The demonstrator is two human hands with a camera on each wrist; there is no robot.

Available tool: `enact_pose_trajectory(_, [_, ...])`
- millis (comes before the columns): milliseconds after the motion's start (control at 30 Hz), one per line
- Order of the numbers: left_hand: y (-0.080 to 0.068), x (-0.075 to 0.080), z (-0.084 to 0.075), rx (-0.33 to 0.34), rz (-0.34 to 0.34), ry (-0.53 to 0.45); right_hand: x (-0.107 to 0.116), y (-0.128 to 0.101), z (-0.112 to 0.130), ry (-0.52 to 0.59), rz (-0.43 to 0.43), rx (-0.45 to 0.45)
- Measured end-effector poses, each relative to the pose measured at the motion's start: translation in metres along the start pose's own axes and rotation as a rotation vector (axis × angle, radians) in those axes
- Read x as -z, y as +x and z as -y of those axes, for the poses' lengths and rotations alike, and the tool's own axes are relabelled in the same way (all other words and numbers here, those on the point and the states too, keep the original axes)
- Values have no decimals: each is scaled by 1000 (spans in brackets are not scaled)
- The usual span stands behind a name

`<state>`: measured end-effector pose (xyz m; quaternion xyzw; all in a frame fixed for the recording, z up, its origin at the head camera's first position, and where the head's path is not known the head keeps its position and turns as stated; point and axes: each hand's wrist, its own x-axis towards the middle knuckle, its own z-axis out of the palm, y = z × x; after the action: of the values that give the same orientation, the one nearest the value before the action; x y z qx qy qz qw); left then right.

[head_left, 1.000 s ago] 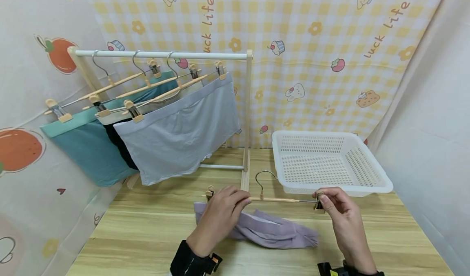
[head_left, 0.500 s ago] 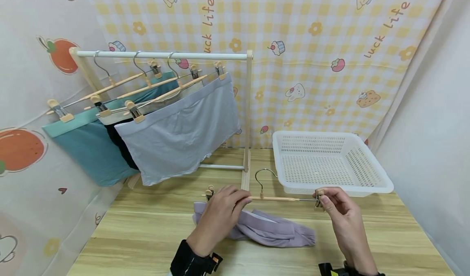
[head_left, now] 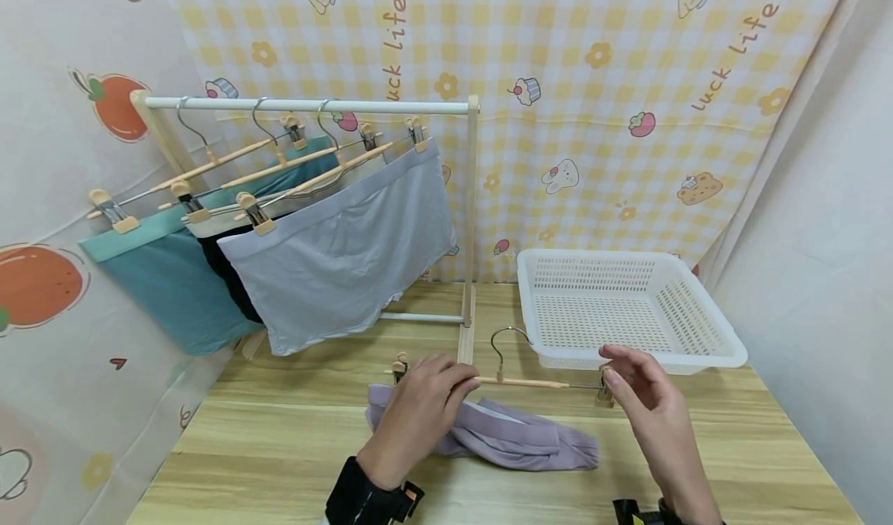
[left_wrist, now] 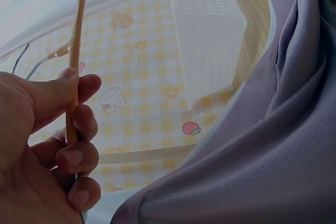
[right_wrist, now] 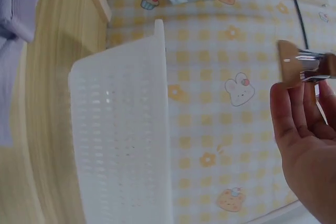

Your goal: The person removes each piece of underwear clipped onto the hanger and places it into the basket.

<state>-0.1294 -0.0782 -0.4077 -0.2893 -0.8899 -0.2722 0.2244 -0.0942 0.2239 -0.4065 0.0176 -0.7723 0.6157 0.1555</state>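
Wooden and fitted with metal clips, a clip hanger [head_left: 519, 381] is held level just above the table [head_left: 279, 463], over a lilac garment [head_left: 502, 436] lying crumpled on the wood. Its bar is gripped by the curled fingers of the left hand [head_left: 418, 409] near its left clip. The right hand [head_left: 642, 401] is kept at the right clip [head_left: 605, 389] with fingers straightened and loose, fingertips just beside it. A white basket [head_left: 705, 350] is seen behind, and a rack [head_left: 307, 105] of hung garments to the left.
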Motion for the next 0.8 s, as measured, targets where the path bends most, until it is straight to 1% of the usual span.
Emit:
enact_pose_trajectory(67, [-1, -1, -1, -1, 14, 12, -3, 1, 2, -106, -30, 89])
enact_pose_trajectory(167, [-2, -2, -2, -4, 38, 20, -8, 1, 5, -260, -86, 278])
enact_pose_trajectory(267, [-2, -4, -4, -10, 53, 27, -13, 1, 7, -355, -116, 437])
enact_pose_trajectory(367, [-3, -7, -6, -15, 60, 41, -18, 1, 7, -406, -105, 530])
enact_pose_trajectory(533, [-5, -12, -10, -19, 65, 62, -28, -1, 6, -508, -46, 593])
enact_pose_trajectory(667, [-6, -14, -13, -27, 51, 69, -36, -5, 5, -574, 12, 592])
enact_pose_trajectory(800, [-7, -16, -16, -27, 29, 78, -41, -8, 4, -619, 73, 566])
